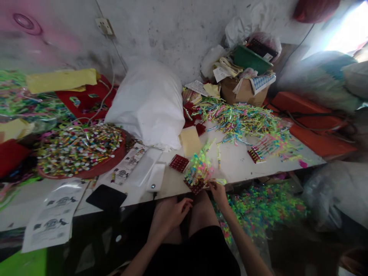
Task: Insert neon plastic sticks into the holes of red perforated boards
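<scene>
My right hand [219,193] is at the table's front edge, its thumb and fingers pinched on a thin stick with a pale yellow-green plastic tassel [220,181]. Its fingertips are beside a dark red block with holes [196,187], which is filled with several upright sticks topped by a bunch of green, blue and pink tassels [198,168]. Over my lap hovers my left hand [181,209], loosely bent with the fingers a little apart and nothing seen in it. Another dark red holed block [178,163] lies just behind the filled one.
A red basin [122,153] of short colourful pieces stands left. Near it are printed sheets [54,214], a black pad [106,197] and a white device [156,178]. A white sack [149,103] leans behind. Tasselled sticks [241,119] and another filled block [254,154] lie right.
</scene>
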`<state>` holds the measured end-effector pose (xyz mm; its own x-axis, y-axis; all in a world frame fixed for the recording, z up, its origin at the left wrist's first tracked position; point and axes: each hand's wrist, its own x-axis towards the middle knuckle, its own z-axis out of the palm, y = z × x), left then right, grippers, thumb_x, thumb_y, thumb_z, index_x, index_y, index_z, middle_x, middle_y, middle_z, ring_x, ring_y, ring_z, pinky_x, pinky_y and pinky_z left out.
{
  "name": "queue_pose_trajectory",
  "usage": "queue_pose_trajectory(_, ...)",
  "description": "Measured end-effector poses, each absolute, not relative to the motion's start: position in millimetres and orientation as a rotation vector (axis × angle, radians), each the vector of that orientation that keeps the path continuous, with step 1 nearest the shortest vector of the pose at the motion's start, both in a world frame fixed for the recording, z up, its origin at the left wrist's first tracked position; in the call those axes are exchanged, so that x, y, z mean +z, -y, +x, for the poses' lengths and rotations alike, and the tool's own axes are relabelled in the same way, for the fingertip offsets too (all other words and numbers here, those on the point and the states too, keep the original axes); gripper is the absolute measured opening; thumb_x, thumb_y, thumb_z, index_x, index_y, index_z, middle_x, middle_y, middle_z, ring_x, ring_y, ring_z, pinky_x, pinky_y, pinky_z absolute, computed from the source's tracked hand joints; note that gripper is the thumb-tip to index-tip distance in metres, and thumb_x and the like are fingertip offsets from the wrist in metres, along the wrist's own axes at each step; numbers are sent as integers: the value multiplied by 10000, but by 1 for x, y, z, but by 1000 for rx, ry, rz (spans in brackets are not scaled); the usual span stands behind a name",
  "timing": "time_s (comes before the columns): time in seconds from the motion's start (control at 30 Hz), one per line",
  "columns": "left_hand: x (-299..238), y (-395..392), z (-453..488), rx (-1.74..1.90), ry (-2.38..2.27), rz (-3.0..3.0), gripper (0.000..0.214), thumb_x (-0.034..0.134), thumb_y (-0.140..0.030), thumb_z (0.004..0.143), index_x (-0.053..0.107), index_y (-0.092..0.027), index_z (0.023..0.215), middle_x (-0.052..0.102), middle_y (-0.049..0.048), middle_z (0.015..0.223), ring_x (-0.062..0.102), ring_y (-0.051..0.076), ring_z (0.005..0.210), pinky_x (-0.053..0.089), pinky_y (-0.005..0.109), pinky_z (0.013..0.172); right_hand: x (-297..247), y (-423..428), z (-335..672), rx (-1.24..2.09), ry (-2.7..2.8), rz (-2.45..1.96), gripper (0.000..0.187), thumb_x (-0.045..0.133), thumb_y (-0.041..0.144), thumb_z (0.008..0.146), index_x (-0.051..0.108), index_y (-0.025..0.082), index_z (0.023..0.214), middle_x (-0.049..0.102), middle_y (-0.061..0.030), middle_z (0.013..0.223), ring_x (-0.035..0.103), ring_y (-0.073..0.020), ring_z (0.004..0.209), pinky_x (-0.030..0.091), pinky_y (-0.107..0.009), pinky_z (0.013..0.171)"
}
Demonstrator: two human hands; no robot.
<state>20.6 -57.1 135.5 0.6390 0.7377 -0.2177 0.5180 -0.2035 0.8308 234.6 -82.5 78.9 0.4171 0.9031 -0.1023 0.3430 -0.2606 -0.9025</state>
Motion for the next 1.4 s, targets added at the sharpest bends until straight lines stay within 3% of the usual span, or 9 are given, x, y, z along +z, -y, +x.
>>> queue_pose_trajectory(0.17, 143, 52, 22, 292, -990, 1917, 267, 480, -268, 817, 632, -233, 1033, 703, 34, 943, 629, 204, 857, 469, 305, 798, 81, 81, 230, 706, 1264, -1900, 263, 430, 250, 869, 655, 149, 961, 695, -90, 951, 645, -201, 876, 481, -296, 802)
queue_pose_trajectory(0.37, 136, 51, 29, 297, -1050, 2020, 347, 483, -372, 845, 582, -272, 1162, 704, 28, 940, 634, 225, 865, 441, 325, 860, 102, 71, 226, 631, 1446, -2173, 263, 413, 220, 905, 660, 171, 981, 697, -83, 945, 639, -187, 858, 440, -250, 765)
queue_pose_trajectory(0.67, 88, 39, 70, 207, -903, 2229, 547, 361, -206, 875, 272, -208, 1415, 523, 93, 1317, 554, 239, 1112, 399, 381, 963, 123, 58, 214, 557, 1591, -2498, 344, 350, 237, 937, 681, 141, 949, 697, -143, 895, 651, -225, 818, 430, -277, 677)
queue_pose_trajectory(0.93, 84, 36, 85, 16, -994, 2329, 590, 354, -237, 872, 215, -86, 1425, 431, 196, 1374, 551, 329, 1098, 448, 448, 882, 114, 46, 211, 614, 1485, -2514, 325, 360, 184, 919, 669, 86, 938, 687, -185, 915, 654, -260, 850, 440, -304, 691)
queue_pose_trajectory(1.1, 81, 37, 90, 48, -1071, 2359, 560, 378, -216, 863, 273, -113, 1403, 407, 183, 1396, 550, 306, 1104, 453, 402, 876, 116, 48, 214, 659, 1464, -2446, 343, 355, 205, 916, 674, 88, 959, 691, -183, 920, 653, -249, 869, 458, -293, 713)
queue_pose_trajectory(1.27, 88, 35, 90, 85, -1073, 2399, 489, 340, -202, 891, 339, -98, 1368, 524, 208, 1275, 558, 317, 1090, 451, 417, 869, 127, 71, 239, 1086, 1409, -2070, 330, 508, 262, 841, 590, 175, 1148, 707, -86, 887, 667, -187, 736, 494, -255, 646)
queue_pose_trajectory(1.4, 96, 30, 95, -40, -1114, 2484, 476, 353, -133, 882, 382, -90, 1355, 607, 210, 1157, 600, 305, 1021, 459, 404, 870, 131, 74, 285, 1414, 1140, -1876, 312, 418, 292, 879, 571, 165, 1119, 706, -70, 836, 646, -144, 562, 485, -232, 513)
